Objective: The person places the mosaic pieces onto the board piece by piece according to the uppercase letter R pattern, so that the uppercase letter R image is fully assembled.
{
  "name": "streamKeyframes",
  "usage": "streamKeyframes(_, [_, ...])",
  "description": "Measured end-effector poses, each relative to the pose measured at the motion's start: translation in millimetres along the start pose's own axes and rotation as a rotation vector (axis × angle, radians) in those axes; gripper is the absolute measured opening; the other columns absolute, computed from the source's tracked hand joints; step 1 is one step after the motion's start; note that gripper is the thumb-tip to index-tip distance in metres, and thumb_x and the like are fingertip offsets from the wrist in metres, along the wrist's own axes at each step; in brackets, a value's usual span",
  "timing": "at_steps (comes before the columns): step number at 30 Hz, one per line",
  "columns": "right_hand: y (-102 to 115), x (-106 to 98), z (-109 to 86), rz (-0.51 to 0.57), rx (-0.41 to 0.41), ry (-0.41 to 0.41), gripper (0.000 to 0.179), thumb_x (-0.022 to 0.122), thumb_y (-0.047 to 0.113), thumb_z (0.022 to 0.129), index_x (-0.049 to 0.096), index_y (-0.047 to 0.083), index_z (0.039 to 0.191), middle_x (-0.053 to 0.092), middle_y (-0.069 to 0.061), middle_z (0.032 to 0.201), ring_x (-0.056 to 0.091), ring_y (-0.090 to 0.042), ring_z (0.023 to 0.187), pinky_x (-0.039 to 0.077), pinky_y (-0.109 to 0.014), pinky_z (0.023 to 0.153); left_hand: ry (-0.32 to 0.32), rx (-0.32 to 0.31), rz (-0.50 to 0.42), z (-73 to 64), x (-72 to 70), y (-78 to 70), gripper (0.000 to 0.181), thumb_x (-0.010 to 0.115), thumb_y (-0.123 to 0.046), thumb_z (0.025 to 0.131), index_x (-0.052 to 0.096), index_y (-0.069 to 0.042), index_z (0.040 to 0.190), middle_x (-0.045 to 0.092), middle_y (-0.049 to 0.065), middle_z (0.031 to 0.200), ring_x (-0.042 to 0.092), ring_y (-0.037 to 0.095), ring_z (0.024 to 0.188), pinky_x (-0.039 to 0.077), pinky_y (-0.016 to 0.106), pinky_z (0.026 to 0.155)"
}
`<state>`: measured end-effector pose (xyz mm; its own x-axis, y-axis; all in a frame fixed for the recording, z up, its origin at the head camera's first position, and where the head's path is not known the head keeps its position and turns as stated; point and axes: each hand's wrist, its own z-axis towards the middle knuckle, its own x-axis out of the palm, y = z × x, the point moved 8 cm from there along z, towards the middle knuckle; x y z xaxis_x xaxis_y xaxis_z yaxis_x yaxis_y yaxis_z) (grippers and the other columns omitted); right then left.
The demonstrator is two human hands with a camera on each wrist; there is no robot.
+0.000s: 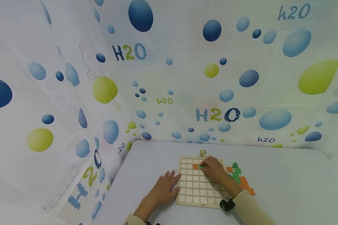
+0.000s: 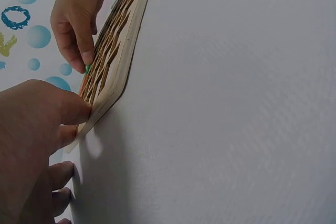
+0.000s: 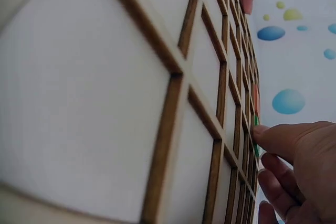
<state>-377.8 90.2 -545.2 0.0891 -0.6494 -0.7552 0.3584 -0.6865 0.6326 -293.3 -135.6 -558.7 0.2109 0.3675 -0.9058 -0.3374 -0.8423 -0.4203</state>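
A wooden grid board with raised dividers lies on the table. My left hand is spread beside its left side, thumb and index fingertip touching the edge. In the left wrist view, the other fingers of this hand extend along the tabletop. Over an upper row of cells, my right hand pinches a small green tile between thumb and fingers. In the right wrist view, the thumb lies against the green tile down at the grid. An orange tile sits in the cell directly left of it.
Loose green tiles and orange tiles are scattered right of the board. A small printed pattern card lies just beyond the far edge. Behind the white table hangs a curtain printed with bubbles.
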Motion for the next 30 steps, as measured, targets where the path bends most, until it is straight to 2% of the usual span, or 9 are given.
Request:
streamKeyframes(6, [2, -4, -5.8, -0.025, -0.017, -0.013, 0.007, 0.076, 0.007, 0.095, 0.077, 0.012, 0.100, 0.063, -0.007, 0.105, 0.059, -0.024, 0.094, 0.054, -0.046, 0.081, -0.006, 0.007, 0.007, 0.6, -0.6, -0.5, 0.060, 0.055, -0.043, 0.106, 0.046, -0.023, 0.161, 0.036, 0.013, 0.170, 0.030, 0.040, 0.158, 0.026, 0.066, 0.125])
streamKeyframes(11, [-1, -22, -18.2, -0.018, -0.024, -0.012, 0.002, 0.075, 0.011, 0.097, 0.076, 0.011, 0.099, 0.063, -0.005, 0.101, 0.058, -0.020, 0.089, 0.051, -0.044, 0.077, -0.001, 0.014, 0.000, 1.6, 1.0, -0.2, 0.060, 0.054, -0.044, 0.106, 0.046, -0.023, 0.162, 0.036, 0.013, 0.170, 0.030, 0.040, 0.158, 0.025, 0.066, 0.125])
streamKeyframes(17, [-27, -55, -30.4, 0.059, 0.039, -0.004, 0.012, 0.069, 0.010, 0.102, 0.075, 0.003, 0.110, 0.063, -0.009, 0.103, 0.059, -0.022, 0.093, 0.053, -0.042, 0.080, 0.001, 0.016, 0.009, 1.0, 1.2, 1.3, 0.060, 0.054, -0.044, 0.107, 0.045, -0.024, 0.162, 0.036, 0.014, 0.170, 0.030, 0.041, 0.158, 0.025, 0.066, 0.125])
streamKeyframes(21, [-53, -73, -40.1, 0.044, 0.115, -0.009, 0.018, 0.069, 0.012, 0.102, 0.072, 0.002, 0.117, 0.063, -0.009, 0.107, 0.061, -0.025, 0.100, 0.055, -0.045, 0.086, -0.001, 0.010, 0.011, 0.3, 0.6, 1.4, 0.060, 0.055, -0.044, 0.107, 0.045, -0.024, 0.162, 0.035, 0.013, 0.170, 0.029, 0.040, 0.159, 0.025, 0.066, 0.125])
streamKeyframes(24, [-68, -77, -47.6, 0.011, 0.137, 0.008, 0.022, 0.072, 0.015, 0.101, 0.072, 0.002, 0.120, 0.065, -0.010, 0.110, 0.062, -0.029, 0.104, 0.056, -0.051, 0.092, 0.000, 0.007, 0.007, -0.2, 0.1, 0.6, 0.060, 0.055, -0.043, 0.106, 0.045, -0.024, 0.162, 0.035, 0.014, 0.170, 0.029, 0.040, 0.159, 0.025, 0.065, 0.126])
streamKeyframes(30, [-81, -77, -55.2, -0.070, 0.159, 0.040, 0.028, 0.073, 0.016, 0.100, 0.071, 0.002, 0.123, 0.067, -0.016, 0.120, 0.059, -0.038, 0.115, 0.049, -0.063, 0.103, 0.000, 0.007, 0.005, -0.8, -0.2, -1.5, 0.059, 0.055, -0.042, 0.106, 0.046, -0.022, 0.161, 0.036, 0.015, 0.170, 0.030, 0.041, 0.158, 0.025, 0.066, 0.125])
